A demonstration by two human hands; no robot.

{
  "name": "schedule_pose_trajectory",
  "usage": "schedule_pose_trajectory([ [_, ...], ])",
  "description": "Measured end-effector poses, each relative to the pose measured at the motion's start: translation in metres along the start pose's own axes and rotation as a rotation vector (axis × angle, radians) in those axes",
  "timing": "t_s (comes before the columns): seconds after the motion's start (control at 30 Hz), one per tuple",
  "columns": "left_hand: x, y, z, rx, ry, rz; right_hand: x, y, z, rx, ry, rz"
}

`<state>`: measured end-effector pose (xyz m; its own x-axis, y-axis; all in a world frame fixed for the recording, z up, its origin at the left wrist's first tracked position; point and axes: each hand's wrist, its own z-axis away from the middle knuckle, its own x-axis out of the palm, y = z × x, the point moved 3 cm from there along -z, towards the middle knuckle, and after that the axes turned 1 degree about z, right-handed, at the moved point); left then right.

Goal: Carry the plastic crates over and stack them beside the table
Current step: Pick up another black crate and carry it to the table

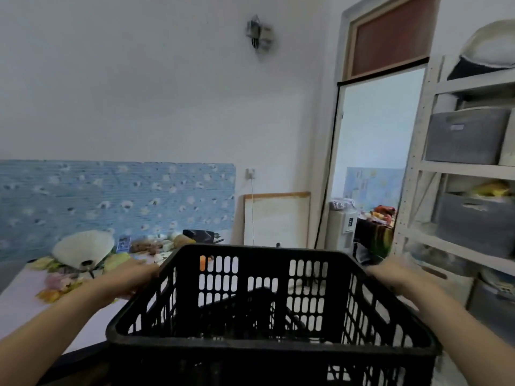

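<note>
I have one black plastic crate (267,307) up in front of me, long axis running near to far. My left hand (131,277) is closed on its far-left rim and my right hand (390,274) on its far-right rim, so both grips sit equally close. The tabletop (22,299) lies to the left of the crate, so the set-down goes leftward and down. Count: one crate, two hands. A dark shape inside the crate is possibly a second crate below; blur prevents confirmation.
</note>
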<state>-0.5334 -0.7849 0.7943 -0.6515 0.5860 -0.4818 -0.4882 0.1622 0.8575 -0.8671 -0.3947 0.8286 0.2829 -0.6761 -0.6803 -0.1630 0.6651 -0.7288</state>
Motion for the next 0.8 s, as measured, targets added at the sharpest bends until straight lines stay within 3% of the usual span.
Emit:
schedule_pose_trajectory([
  [0.13, 0.012, -0.014, -0.094, -0.135, -0.066, -0.040, 0.056, -0.019, -0.101, 0.040, -0.087, 0.086],
  [0.3, 0.031, -0.024, -0.180, -0.229, -0.089, -0.070, 0.120, -0.031, -0.216, 0.026, -0.053, 0.133],
  [0.57, 0.071, -0.053, -0.267, -0.377, -0.001, -0.076, 0.214, -0.047, -0.372, -0.087, -0.067, 0.198],
  [0.8, 0.093, -0.071, -0.311, -0.486, 0.139, 0.029, 0.280, -0.056, -0.464, -0.201, -0.196, 0.293],
])
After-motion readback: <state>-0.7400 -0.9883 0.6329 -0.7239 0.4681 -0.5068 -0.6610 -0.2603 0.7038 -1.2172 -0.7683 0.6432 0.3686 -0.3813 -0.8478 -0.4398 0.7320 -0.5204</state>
